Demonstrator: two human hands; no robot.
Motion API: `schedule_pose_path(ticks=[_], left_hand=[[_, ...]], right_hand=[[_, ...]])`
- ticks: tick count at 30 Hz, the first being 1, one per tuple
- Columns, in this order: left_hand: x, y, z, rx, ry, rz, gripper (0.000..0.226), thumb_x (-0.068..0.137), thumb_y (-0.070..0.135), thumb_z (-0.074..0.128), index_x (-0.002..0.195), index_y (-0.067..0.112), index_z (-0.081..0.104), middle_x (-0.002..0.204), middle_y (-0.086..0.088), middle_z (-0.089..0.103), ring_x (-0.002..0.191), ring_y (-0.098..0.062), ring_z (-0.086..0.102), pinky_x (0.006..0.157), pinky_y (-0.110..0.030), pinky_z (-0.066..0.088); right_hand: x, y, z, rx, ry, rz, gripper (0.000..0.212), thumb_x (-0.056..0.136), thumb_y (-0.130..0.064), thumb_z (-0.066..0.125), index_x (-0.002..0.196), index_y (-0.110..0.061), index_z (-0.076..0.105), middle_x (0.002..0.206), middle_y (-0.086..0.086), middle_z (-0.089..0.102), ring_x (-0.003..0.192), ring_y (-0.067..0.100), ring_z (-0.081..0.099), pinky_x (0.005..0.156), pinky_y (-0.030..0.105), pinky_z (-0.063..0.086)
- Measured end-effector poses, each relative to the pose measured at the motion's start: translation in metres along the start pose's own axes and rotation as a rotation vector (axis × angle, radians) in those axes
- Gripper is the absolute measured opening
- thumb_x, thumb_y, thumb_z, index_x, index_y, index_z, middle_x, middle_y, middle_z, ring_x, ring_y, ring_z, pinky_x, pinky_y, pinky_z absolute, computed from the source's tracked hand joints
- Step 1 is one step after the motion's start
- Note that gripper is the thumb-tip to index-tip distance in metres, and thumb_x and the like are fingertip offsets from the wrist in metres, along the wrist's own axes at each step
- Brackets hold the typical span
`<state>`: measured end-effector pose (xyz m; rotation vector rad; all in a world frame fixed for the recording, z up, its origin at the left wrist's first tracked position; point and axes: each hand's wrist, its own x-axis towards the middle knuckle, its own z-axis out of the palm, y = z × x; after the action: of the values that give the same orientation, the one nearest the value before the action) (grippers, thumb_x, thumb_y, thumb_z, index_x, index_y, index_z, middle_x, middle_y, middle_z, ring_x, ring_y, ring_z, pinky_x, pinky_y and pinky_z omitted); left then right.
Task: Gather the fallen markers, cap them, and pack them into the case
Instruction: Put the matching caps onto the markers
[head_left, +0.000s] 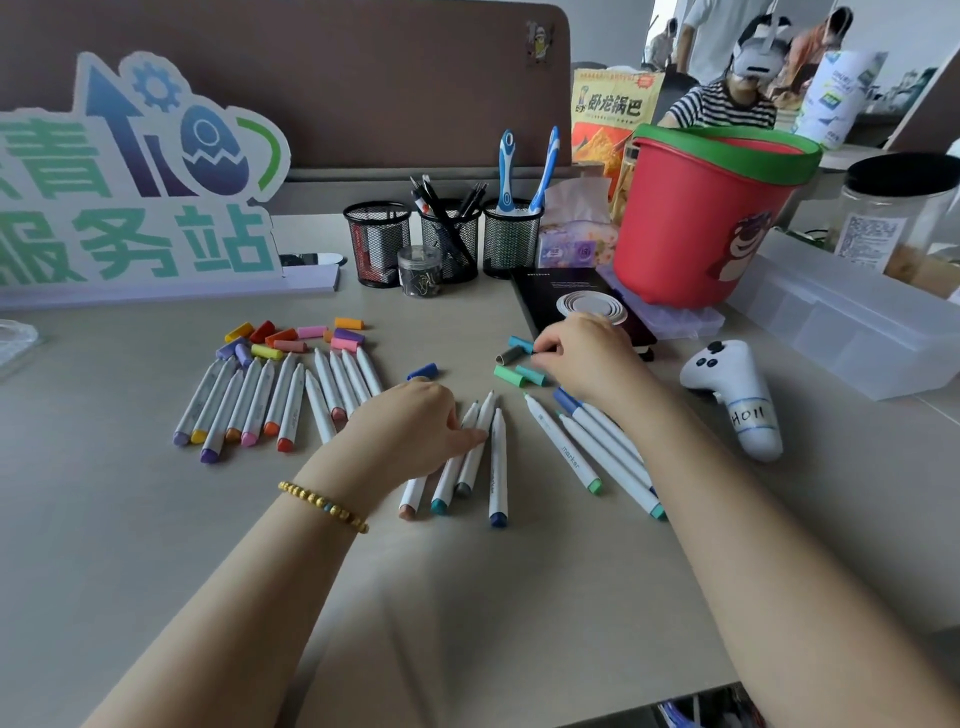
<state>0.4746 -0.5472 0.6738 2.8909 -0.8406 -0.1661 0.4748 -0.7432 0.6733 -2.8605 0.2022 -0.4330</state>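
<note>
- Upper barrels of the middle markers (470, 467) are covered by the left hand (415, 426).
- Right hand (587, 358) fingers are curled under; whether a cap is gripped cannot be told.
- The sign (130, 176) is cut off at the left edge.
- The clear bin (852, 317) is cropped at the right edge.

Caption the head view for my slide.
Left hand pins uncapped markers; right hand reaches among loose caps on the desk.

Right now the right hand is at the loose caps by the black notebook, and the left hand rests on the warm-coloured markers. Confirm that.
Not quite. In the head view the left hand rests on the middle group of markers with teal, grey and blue ends. The right hand is at the loose caps.
</note>
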Motion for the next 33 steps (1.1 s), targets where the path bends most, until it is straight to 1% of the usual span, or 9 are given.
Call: schedule_pose_path(ticks=[4,8,13,20,23,26,29,31,33], left_hand=[[0.001,-0.007,-0.003,-0.063,-0.020,0.007,0.037,0.090,0.048,0.049,0.086,0.014,0.060,0.073,0.004,0.049,0.066,-0.010,0.043,0.058,-0.021,0.035],[0.000,-0.010,-0.003,-0.095,-0.019,-0.012,0.025,0.088,0.044,0.055,0.081,0.020,0.054,0.075,0.005,0.050,0.065,-0.008,0.043,0.053,-0.019,0.031],[0.000,0.002,0.002,-0.001,0.038,-0.034,0.025,0.087,0.040,0.053,0.084,0.016,0.057,0.082,0.000,0.054,0.071,-0.013,0.046,0.060,-0.023,0.039],[0.001,0.002,-0.001,-0.128,0.089,-0.075,0.029,0.089,0.035,0.053,0.082,0.008,0.062,0.070,-0.002,0.051,0.064,-0.016,0.047,0.059,-0.027,0.041],[0.002,-0.001,-0.009,-0.348,0.230,-0.113,0.025,0.092,0.030,0.050,0.080,0.010,0.058,0.070,-0.002,0.055,0.060,-0.015,0.049,0.052,-0.025,0.040],[0.002,0.001,-0.014,-0.816,0.252,-0.142,0.022,0.096,0.025,0.045,0.077,0.014,0.049,0.078,-0.005,0.063,0.069,-0.019,0.061,0.061,-0.032,0.054],[-0.003,0.009,-0.016,-1.280,0.174,-0.177,0.017,0.098,0.020,0.044,0.086,0.009,0.049,0.078,-0.009,0.067,0.066,-0.018,0.066,0.063,-0.031,0.059],[-0.006,0.012,-0.015,-1.328,0.168,-0.160,0.017,0.097,0.019,0.046,0.096,0.006,0.056,0.077,-0.007,0.068,0.063,-0.014,0.067,0.061,-0.027,0.059],[-0.007,0.016,-0.014,-1.323,0.165,-0.141,0.020,0.097,0.019,0.046,0.103,0.007,0.061,0.075,-0.004,0.066,0.060,-0.011,0.066,0.063,-0.025,0.059]], right_hand=[[0.016,-0.004,0.010,-0.196,0.172,-0.029,0.023,0.092,-0.021,0.054,0.111,-0.016,0.066,0.123,0.008,0.049,0.117,0.030,0.038,0.096,0.037,0.030],[0.030,-0.007,0.020,-0.352,0.010,-0.059,0.023,0.087,-0.021,0.057,0.108,-0.017,0.067,0.134,0.007,0.041,0.126,0.030,0.029,0.107,0.041,0.018],[0.039,-0.018,0.016,-0.462,-0.105,-0.011,0.033,0.084,-0.013,0.052,0.116,-0.015,0.061,0.133,0.011,0.037,0.129,0.032,0.025,0.114,0.047,0.007],[0.045,-0.026,0.010,-0.446,-0.092,0.018,0.032,0.086,-0.013,0.053,0.118,-0.009,0.057,0.130,0.012,0.044,0.125,0.032,0.031,0.109,0.042,0.018],[0.044,-0.020,-0.001,-0.174,0.005,0.123,0.025,0.089,-0.022,0.056,0.113,-0.012,0.057,0.121,0.008,0.055,0.119,0.030,0.041,0.099,0.038,0.030],[0.030,-0.017,-0.011,0.388,-0.017,0.210,0.016,0.087,-0.020,0.060,0.101,-0.017,0.054,0.091,-0.002,0.065,0.094,0.018,0.056,0.084,0.032,0.042],[0.007,-0.019,-0.020,0.863,-0.067,0.190,0.038,0.090,-0.008,0.055,0.126,-0.017,0.050,0.081,0.003,0.068,0.080,0.012,0.061,0.078,0.019,0.045],[-0.006,-0.019,-0.025,1.101,-0.102,0.206,0.037,0.092,-0.006,0.051,0.126,-0.021,0.053,0.079,0.001,0.067,0.072,0.008,0.063,0.072,0.014,0.044],[-0.014,-0.019,-0.027,1.230,-0.152,0.242,0.025,0.093,-0.008,0.050,0.111,-0.025,0.058,0.081,0.001,0.069,0.072,0.007,0.065,0.072,0.021,0.040]])
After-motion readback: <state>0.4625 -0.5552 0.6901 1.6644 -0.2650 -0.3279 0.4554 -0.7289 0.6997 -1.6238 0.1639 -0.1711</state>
